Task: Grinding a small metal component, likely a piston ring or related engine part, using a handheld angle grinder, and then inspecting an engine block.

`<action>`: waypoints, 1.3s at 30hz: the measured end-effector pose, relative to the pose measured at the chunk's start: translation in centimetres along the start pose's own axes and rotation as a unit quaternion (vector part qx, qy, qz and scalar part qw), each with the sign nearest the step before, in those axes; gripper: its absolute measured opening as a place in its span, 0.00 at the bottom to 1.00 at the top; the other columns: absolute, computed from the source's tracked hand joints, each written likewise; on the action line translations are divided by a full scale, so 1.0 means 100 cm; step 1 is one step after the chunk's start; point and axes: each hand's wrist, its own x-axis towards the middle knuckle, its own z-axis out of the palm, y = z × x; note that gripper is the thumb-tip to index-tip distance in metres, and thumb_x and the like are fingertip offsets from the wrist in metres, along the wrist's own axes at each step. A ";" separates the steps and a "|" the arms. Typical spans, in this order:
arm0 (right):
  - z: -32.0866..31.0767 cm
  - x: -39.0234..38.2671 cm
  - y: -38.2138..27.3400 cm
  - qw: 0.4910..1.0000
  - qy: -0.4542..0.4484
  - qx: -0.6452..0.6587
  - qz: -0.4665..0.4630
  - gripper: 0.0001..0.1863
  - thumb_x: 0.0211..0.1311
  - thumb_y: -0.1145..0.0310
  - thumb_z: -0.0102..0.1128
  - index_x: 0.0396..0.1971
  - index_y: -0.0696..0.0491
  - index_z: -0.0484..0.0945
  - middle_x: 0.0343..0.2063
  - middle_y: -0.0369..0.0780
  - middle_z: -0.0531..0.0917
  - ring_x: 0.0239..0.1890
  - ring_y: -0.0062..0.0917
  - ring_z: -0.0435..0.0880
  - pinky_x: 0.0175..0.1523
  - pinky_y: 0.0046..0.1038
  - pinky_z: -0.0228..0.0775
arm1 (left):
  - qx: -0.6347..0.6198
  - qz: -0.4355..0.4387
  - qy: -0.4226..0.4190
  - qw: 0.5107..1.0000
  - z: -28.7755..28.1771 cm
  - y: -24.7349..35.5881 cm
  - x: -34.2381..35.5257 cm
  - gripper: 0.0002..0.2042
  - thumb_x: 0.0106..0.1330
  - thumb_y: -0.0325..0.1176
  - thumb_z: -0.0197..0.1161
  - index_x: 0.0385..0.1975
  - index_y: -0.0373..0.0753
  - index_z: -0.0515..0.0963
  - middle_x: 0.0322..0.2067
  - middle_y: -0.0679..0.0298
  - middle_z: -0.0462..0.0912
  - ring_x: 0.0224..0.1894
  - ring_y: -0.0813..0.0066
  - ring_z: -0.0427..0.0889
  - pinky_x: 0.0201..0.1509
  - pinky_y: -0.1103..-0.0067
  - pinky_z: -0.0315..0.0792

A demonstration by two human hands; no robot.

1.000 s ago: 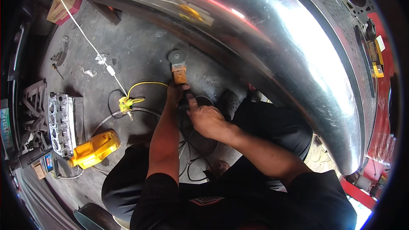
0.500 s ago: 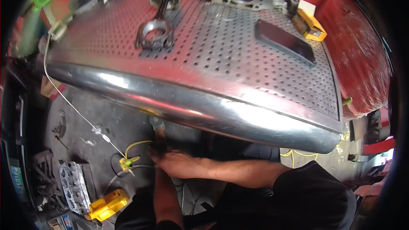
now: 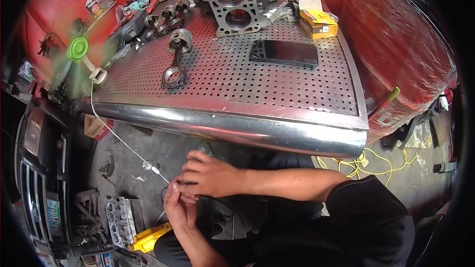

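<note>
In front of the metal table's rounded edge, my two hands meet at the fingers. My right hand (image 3: 212,174) comes in from the right with its fingers curled over the tips of my left hand (image 3: 179,206). The left fingers are bent up against the right ones, thumb raised. Anything pinched between them is hidden or too small to name. Beyond the hands, a piston with its connecting rod (image 3: 176,61) lies on the perforated metal table (image 3: 237,84). A dark phone-like slab (image 3: 283,53) rests to its right.
An engine block (image 3: 232,5) stands at the table's back, beside a yellow box (image 3: 318,23). Several more pistons (image 3: 168,16) and a green fan (image 3: 77,48) are at the far left. On the floor are a cylinder head (image 3: 120,221), a yellow case (image 3: 150,237) and a yellow cord (image 3: 383,160).
My view has shifted, showing more of the table top. My hands, earlier crossed and reaching low toward the floor, are now drawn up with their fingers together.
</note>
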 end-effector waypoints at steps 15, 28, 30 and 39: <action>-0.236 0.000 -0.026 0.944 0.056 -0.321 0.054 0.23 0.59 0.67 0.69 0.56 0.46 0.84 0.55 0.38 0.82 0.65 0.41 0.77 0.72 0.56 0.66 | 0.120 0.008 -0.166 0.979 0.224 0.037 0.061 0.08 0.78 0.32 0.65 0.42 0.33 0.80 0.30 0.58 0.85 0.26 0.70 0.81 0.29 0.72 0.75; -0.286 0.008 0.172 0.807 -0.228 -0.303 0.453 0.41 0.70 0.37 0.65 0.72 0.52 0.77 0.69 0.54 0.79 0.72 0.45 0.77 0.76 0.45 0.70 | 0.192 -0.075 -0.027 0.978 0.369 -0.025 0.286 0.10 0.81 0.26 0.54 0.52 0.24 0.75 0.40 0.44 0.88 0.39 0.54 0.91 0.45 0.59 0.90; -0.297 0.009 0.184 0.817 -0.227 -0.276 0.452 0.38 0.72 0.40 0.63 0.69 0.53 0.79 0.65 0.55 0.82 0.69 0.46 0.80 0.75 0.44 0.71 | 0.201 -0.072 -0.025 0.977 0.382 -0.025 0.299 0.12 0.81 0.25 0.54 0.55 0.21 0.75 0.44 0.38 0.88 0.40 0.49 0.93 0.44 0.57 0.92; -0.288 0.013 0.176 0.842 -0.232 -0.259 0.412 0.28 0.72 0.49 0.64 0.60 0.57 0.85 0.60 0.52 0.85 0.66 0.46 0.82 0.72 0.43 0.74 | 0.429 0.006 0.018 0.903 0.371 -0.020 0.311 0.12 0.78 0.30 0.66 0.44 0.23 0.83 0.31 0.48 0.90 0.29 0.60 0.92 0.25 0.65 0.86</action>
